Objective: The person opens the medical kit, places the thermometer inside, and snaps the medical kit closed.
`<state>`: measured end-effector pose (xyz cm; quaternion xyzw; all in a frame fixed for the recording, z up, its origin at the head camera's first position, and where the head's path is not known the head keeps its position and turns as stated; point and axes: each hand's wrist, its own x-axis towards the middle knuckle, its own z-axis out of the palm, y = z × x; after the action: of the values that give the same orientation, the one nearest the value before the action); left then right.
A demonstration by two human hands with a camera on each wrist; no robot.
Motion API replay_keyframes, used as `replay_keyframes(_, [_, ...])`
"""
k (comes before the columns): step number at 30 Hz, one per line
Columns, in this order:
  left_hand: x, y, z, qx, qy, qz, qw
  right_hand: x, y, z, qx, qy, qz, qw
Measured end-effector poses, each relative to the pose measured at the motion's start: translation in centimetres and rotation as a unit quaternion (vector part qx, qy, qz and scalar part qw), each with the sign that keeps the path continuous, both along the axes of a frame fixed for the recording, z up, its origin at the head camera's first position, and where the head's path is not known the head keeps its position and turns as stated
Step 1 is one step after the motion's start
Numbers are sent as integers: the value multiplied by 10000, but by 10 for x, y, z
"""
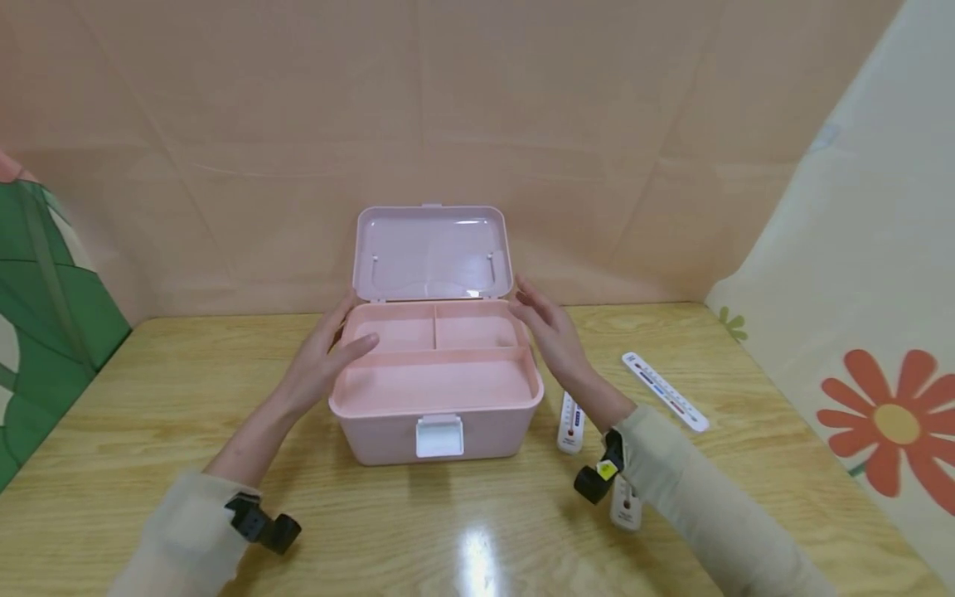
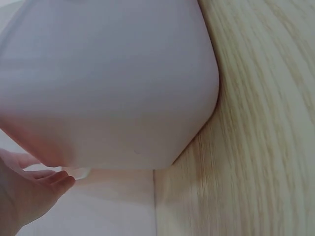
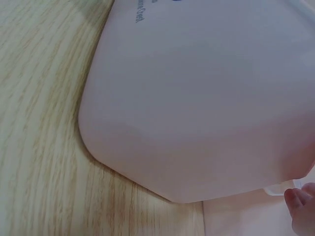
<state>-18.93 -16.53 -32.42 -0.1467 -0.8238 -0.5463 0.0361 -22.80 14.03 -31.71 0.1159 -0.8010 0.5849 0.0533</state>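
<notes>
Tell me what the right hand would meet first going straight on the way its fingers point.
Probably the open lid, near its right edge, though depth is unclear and the right hand might pass it.

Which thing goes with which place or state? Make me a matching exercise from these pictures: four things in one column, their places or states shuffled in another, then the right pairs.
Things:
1. lid
2. latch
3. left hand
4. right hand

Places or states:
A. at the right side of the box
B. raised, at the back
C. at the left side of the box
D. white, on the front

Pairs: 1-B, 2-D, 3-C, 4-A
</notes>
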Motion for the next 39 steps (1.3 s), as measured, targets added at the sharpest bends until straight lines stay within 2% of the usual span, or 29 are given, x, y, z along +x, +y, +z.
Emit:
replay_keyframes(5, [10,-4,0,-487,34,164,9987,4,4,-3,-35,138,178,9997])
replay_keyframes(11, [21,-7,-3,-616,460,325,9965,9,7,-4,8,187,274,9994])
replay_keyframes(15, [27,-9,-6,-700,574,385,9951,13,10,-3,38,194,313,9993])
replay_keyframes(26, [35,-9,-10,-714,850,437,9929,23,17,-5,297,395,545,9973])
replay_keyframes(33, [39,-10,-11,-814,886,413,9919,31,22,-6,478,441,575,9962])
replay_keyframes(39, [43,-10,-14,-809,1082,382,9901,34,26,-7,555,562,603,9951])
